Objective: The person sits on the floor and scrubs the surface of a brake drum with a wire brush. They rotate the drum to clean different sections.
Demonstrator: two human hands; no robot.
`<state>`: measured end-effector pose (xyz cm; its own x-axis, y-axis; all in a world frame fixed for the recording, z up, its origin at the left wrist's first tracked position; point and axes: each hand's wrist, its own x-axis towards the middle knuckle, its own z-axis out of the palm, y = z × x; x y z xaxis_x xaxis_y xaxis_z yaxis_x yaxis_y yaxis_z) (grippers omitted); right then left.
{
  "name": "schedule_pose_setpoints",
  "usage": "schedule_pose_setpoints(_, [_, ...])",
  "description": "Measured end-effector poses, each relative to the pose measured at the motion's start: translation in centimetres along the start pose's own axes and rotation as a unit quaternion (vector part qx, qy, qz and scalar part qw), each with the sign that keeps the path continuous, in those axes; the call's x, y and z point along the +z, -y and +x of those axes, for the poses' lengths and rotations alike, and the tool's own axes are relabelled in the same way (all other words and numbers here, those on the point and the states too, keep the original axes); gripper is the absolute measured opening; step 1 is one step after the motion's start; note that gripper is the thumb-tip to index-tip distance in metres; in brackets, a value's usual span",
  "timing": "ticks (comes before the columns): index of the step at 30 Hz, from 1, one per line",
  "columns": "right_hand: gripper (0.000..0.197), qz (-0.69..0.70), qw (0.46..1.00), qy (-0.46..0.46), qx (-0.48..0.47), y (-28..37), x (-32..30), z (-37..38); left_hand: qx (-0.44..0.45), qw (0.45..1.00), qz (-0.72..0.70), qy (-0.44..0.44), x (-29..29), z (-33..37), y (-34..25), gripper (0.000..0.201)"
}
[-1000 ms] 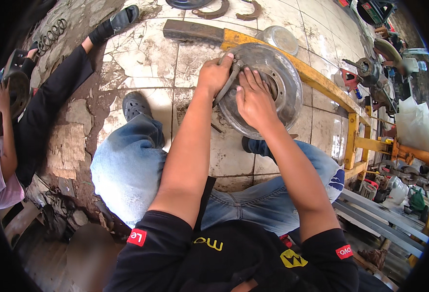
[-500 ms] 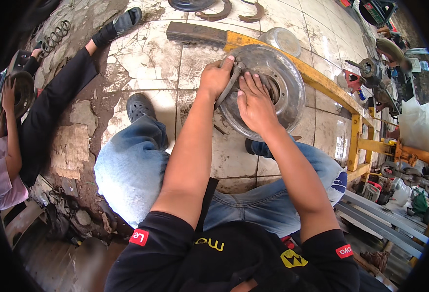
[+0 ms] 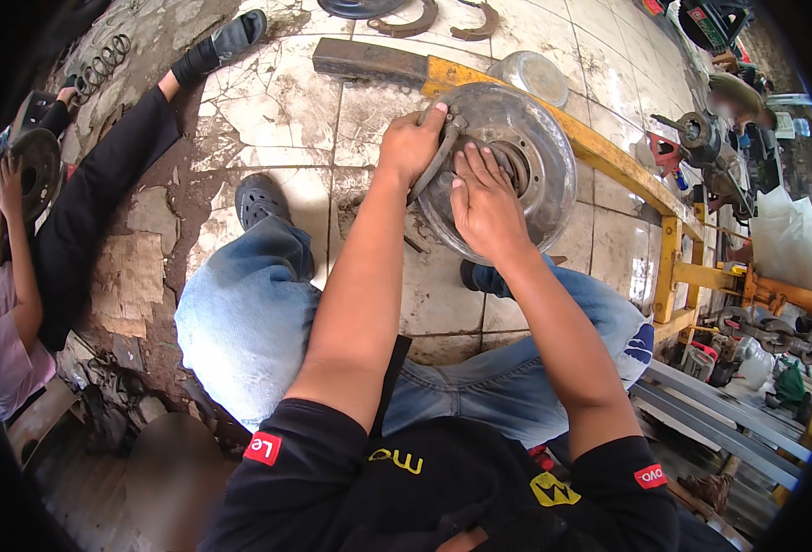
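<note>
A round grey metal brake drum or backing plate [image 3: 548, 152] with a raised hub in its middle rests between my feet. My left hand [image 3: 412, 143] is closed around a curved dark metal piece [image 3: 436, 168] at the drum's left side, thumb along its upper end. Flat on the drum, beside the hub opening, lies my right hand [image 3: 489, 198], fingers stretched and close together. Whatever is beneath that palm is hidden. A small dark pin [image 3: 413, 245] lies on the tiles below the drum.
Behind the drum runs a yellow steel frame [image 3: 608, 152] with a dark beam end [image 3: 369, 63]. A round tin [image 3: 530, 77] and two curved brake shoes [image 3: 475, 22] lie farther off. To the left another person's hand [image 3: 10, 184] holds a dark disc. Parts clutter the right.
My right hand has shifted slightly on the drum, its fingertips a little lower. The left hand keeps its grip. The person at left has moved a hand slightly on the disc.
</note>
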<state>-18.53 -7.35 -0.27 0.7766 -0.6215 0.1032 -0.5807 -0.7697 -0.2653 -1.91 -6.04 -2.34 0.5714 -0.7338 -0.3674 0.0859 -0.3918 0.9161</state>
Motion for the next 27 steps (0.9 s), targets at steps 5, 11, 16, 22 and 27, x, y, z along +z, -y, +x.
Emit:
schedule_pose_setpoints(5, [0.046,-0.029,0.999,0.001,0.014,-0.2,0.0,2.0,-0.001,1.0,0.027,0.013,-0.3,-0.3,-0.9,0.058])
schedule_pose_setpoints(11, [0.046,-0.014,1.0,0.014,0.001,0.2,-0.6,-0.1,0.0,1.0,0.021,0.005,0.1,0.5,0.2,0.061])
schedule_pose_setpoints(16, [0.046,-0.033,0.999,-0.008,0.009,-0.3,0.0,1.6,-0.001,1.0,0.017,0.006,0.3,0.4,0.1,0.062])
schedule_pose_setpoints(22, [0.045,0.0,1.0,0.022,-0.007,-0.3,-0.3,0.2,-0.008,1.0,0.014,-0.013,0.5,1.0,1.4,0.059])
schedule_pose_setpoints(27, [0.045,-0.016,1.0,-0.015,-0.008,-0.5,-0.2,1.5,0.004,1.0,0.015,0.009,0.0,0.3,-0.1,0.059])
